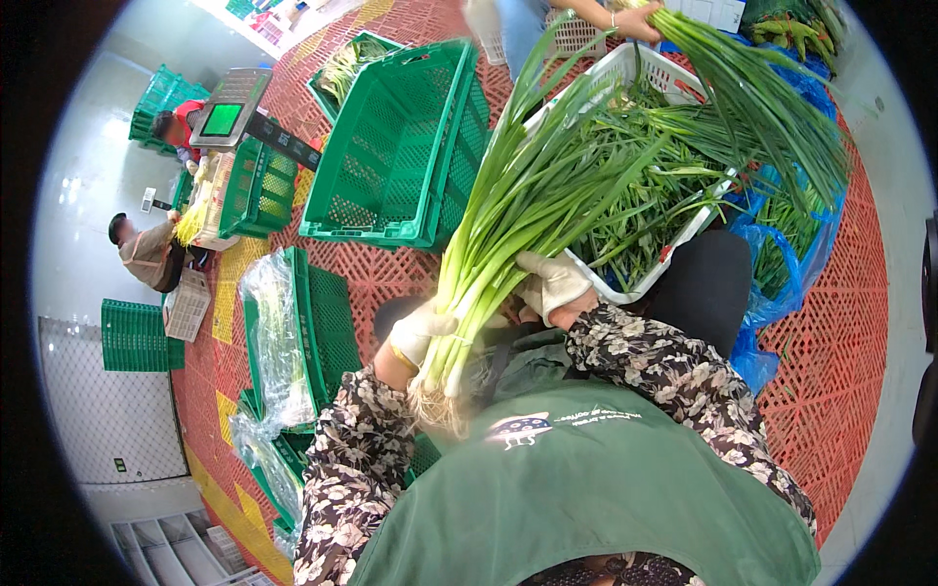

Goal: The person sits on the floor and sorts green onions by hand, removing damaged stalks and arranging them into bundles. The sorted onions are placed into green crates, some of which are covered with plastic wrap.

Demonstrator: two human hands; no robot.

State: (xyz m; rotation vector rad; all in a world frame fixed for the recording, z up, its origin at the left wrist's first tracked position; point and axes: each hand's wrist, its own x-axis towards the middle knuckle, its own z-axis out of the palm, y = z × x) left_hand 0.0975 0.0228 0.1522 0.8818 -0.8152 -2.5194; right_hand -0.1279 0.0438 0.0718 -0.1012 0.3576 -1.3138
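A bunch of long leafy stalks, probably green garlic [506, 242], lies slantwise across my lap, its roots towards me and its leaves fanning away. My left hand [421, 333], in a pale glove, is closed around the white stems just above the roots. Farther up, my gloved right hand [553, 282] grips the bunch from the right side; its fingers are partly hidden behind the stalks. Beyond the right hand stands a white plastic basket [623, 297] filled with loose green leaves [630, 205]. Some leaf tips of the bunch hang over it.
Opposite me, another person's hand [636, 22] holds a similar bunch. An empty green crate [388, 154] stands ahead, near a scale [231, 110]. Plastic-wrapped stalks [278, 344] lie in green crates at left. Blue plastic bags [777, 278] hold greens at right. Two people work farther left.
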